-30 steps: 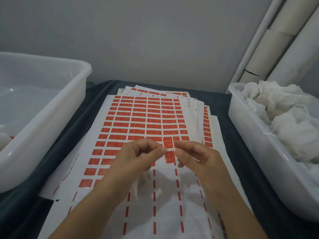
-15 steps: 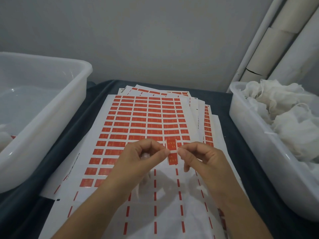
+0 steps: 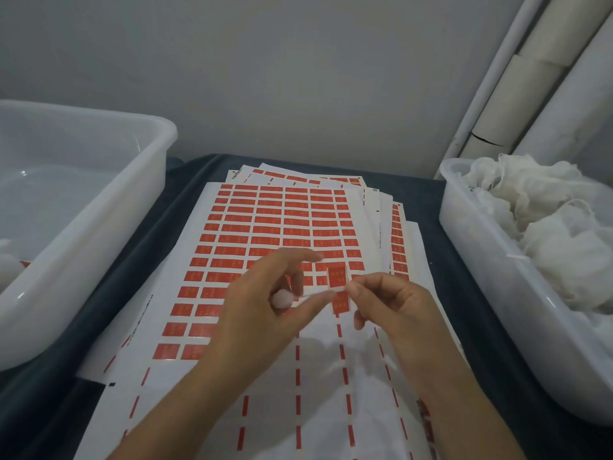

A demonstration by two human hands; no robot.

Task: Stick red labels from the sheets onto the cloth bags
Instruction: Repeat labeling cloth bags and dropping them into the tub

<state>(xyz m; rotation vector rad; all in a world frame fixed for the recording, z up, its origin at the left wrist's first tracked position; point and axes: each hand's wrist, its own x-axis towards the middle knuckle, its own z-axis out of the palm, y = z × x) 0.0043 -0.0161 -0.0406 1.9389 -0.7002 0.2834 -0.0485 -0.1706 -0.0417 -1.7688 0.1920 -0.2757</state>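
Note:
A stack of white sheets (image 3: 265, 224) with rows of red labels lies on the dark table in front of me. Above its near half, my left hand (image 3: 265, 313) curls round a small white cloth bag (image 3: 282, 298), thumb tip on the bag's thin white string and index finger raised. My right hand (image 3: 394, 307) pinches the other end of that string. One red label (image 3: 339, 287) hangs across the string between the two hands, half above it and half below. The lower part of the top sheet shows only empty backing with red dashes.
A white plastic bin (image 3: 477, 270) at the right holds a heap of white cloth bags (image 3: 547, 227). A second, larger white bin (image 3: 109, 207) stands at the left, with a few white items at its near left edge. Pale pipes run up the wall at the back right.
My left index finger has lifted away from the thumb and now points up. The label stays on the string between the hands, now standing more clearly upright across it.

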